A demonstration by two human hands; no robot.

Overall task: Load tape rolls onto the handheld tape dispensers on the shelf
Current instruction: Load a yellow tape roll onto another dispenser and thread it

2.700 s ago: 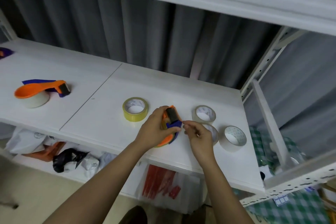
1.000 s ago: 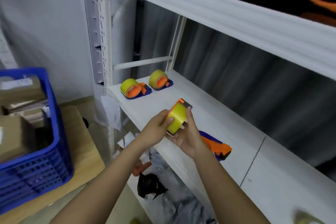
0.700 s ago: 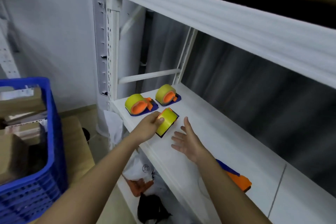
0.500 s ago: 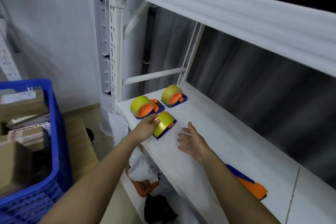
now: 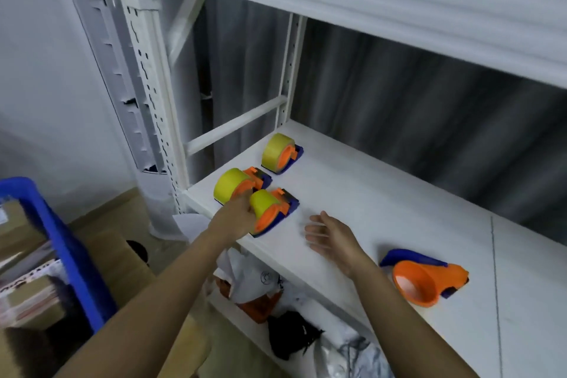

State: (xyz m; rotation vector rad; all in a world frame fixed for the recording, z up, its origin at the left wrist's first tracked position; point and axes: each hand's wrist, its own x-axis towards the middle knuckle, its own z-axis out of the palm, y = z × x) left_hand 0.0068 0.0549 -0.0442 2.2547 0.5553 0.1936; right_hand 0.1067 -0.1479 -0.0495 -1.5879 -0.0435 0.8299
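Near the middle of the frame the left hand (image 5: 237,218) lies against the nearest loaded dispenser (image 5: 271,213) — a yellow tape roll on an orange and blue holder that sits on the white shelf (image 5: 352,193) close to its front edge. The fingers are at the roll's left side, though the hand covers the contact and I cannot tell whether they curl round the roll or only touch it. Just beside it, up and to the left, stands a second loaded dispenser (image 5: 237,186), and a third (image 5: 280,153) sits further up the frame, toward the back of the shelf. The right hand (image 5: 329,235) hovers over bare shelf to the right of the nearest dispenser, palm turned inward, fingers spread and relaxed, holding nothing. Toward the lower right lies an empty dispenser (image 5: 425,278) — orange core and blue base, no roll on it — well apart from the other three. At the left edge of the frame stands a blue crate (image 5: 61,242) with cardboard boxes in it, and bags (image 5: 291,328) lie crumpled under the shelf along the bottom of the frame.
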